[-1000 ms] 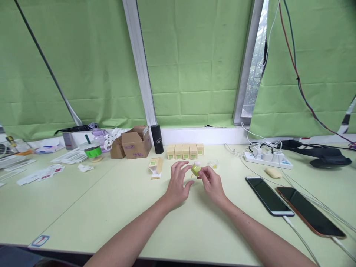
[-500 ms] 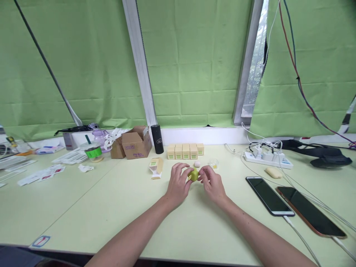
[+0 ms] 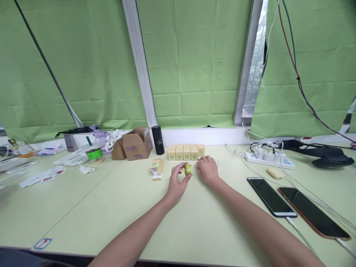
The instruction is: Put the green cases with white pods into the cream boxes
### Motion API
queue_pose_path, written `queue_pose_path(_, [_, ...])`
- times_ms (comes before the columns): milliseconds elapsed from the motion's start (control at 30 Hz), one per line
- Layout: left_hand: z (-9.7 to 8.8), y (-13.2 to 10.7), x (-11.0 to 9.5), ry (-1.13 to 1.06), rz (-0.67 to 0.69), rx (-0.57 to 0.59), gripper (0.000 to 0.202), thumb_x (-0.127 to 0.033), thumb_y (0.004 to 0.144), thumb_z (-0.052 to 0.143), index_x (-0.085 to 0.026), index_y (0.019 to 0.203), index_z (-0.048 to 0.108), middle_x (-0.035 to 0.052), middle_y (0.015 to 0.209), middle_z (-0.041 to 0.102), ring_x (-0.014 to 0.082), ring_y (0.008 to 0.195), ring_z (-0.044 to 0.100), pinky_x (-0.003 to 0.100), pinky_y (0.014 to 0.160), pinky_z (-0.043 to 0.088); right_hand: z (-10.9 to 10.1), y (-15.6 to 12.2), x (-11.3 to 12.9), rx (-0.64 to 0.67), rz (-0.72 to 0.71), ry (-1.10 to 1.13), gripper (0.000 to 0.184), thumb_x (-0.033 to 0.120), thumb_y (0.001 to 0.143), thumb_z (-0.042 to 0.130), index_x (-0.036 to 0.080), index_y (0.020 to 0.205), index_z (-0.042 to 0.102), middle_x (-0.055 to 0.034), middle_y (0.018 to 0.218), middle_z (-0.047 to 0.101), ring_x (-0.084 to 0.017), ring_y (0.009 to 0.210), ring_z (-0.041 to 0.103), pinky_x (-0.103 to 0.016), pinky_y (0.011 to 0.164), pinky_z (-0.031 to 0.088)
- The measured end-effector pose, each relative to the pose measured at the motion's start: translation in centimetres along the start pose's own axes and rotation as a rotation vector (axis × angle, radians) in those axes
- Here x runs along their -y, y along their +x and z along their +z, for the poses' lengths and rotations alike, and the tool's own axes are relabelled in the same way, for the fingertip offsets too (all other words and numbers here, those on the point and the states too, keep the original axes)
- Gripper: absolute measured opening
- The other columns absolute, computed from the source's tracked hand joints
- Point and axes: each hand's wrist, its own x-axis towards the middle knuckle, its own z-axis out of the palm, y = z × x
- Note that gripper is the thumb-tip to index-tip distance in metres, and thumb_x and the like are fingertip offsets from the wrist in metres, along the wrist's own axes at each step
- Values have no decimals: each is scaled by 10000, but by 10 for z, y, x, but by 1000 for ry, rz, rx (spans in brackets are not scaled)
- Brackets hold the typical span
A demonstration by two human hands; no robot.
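Observation:
My left hand (image 3: 177, 182) pinches a small green cup-shaped piece with a loop (image 3: 188, 169) between thumb and fingers, raised above the table. To its right, my right hand (image 3: 208, 170) reaches over the table with its fingers bent down onto a small pale pink piece (image 3: 197, 164), which they mostly cover. A small clear container (image 3: 217, 163) shows partly behind that hand. An opened cream carton (image 3: 157, 168) lies to the left of my left hand. Several small cream boxes (image 3: 183, 152) stand in a row behind both hands.
At the back left are a cardboard box (image 3: 137, 145), a black bottle (image 3: 158, 140) and a drink cup (image 3: 94, 152). On the right lie two phones, one black-and-white (image 3: 271, 196) and one orange-edged (image 3: 313, 211), a power strip (image 3: 269, 160) with cables, and a cream case (image 3: 274, 173).
My right hand has left the green piece and moved back onto the pale pink piece. My left hand has shifted slightly left, turning the green piece sideways.

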Motion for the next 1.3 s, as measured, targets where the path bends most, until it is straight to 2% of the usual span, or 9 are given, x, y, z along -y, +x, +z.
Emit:
queue_pose_path(200, [1,0,3,-69,-53,16,420,-254,900,682,-264,1315,620,93,1313,677,236,1172,621,396,969,471,9,8,4,16,28,26,210,105,892,567,151,1025,724,-192,1099,694,-325,1105,482,-416,917,313])
queue_pose_path(300, [1,1,4,-101,-68,28,426,-282,905,685,-261,1325,614,96,1323,679,241,1182,622,400,977,464,6,4,3,-13,49,63,246,81,917,519,165,1041,714,-171,1096,706,-308,1103,494,-411,930,318])
queue_pose_path(400, [2,1,5,-142,-82,31,427,-329,910,689,-252,1321,602,103,1328,675,245,1189,626,403,986,458,0,0,3,-79,100,130,242,161,966,514,182,1122,697,-148,1157,712,-302,1120,514,-409,933,350])
queue_pose_path(467, [2,1,5,-160,-79,34,423,-353,916,688,-247,1314,594,109,1337,669,249,1203,625,407,995,455,-7,-3,4,-174,181,358,242,282,977,554,194,1153,693,-131,1164,723,-298,1092,546,-406,917,395])
queue_pose_path(567, [2,1,5,-168,-65,41,425,-372,918,691,-242,1308,585,115,1334,669,254,1208,628,416,1008,456,-19,-9,8,-287,341,986,357,506,909,644,198,1071,723,-104,1062,753,-269,932,603,-393,824,477])
queue_pose_path(667, [1,1,4,-173,-62,46,436,-382,919,691,-241,1315,574,117,1332,665,257,1210,624,422,1014,460,-29,-20,11,-224,492,1500,461,615,826,712,191,1004,750,-110,1026,763,-228,815,613,-334,658,491])
queue_pose_path(767, [1,0,3,-173,-54,50,440,-380,924,687,-239,1323,566,119,1329,658,254,1194,623,427,1021,461,-34,-34,13,-126,562,1794,456,621,786,765,186,920,746,-132,1039,765,-198,749,610,-303,588,486])
queue_pose_path(1067, [-1,-1,-1,-167,-37,50,434,-355,917,696,-232,1314,571,121,1328,642,255,1197,617,425,1047,451,-50,-51,18,0,445,1910,448,581,742,816,220,983,703,-134,1116,772,-237,857,677,-321,646,520])
queue_pose_path(1300, [-1,-2,-2,-155,-14,44,418,-335,921,688,-222,1307,575,126,1308,633,257,1201,611,441,1067,441,-48,-55,20,-23,452,1935,490,456,663,897,244,1033,656,-83,1002,757,-233,855,670,-310,640,498])
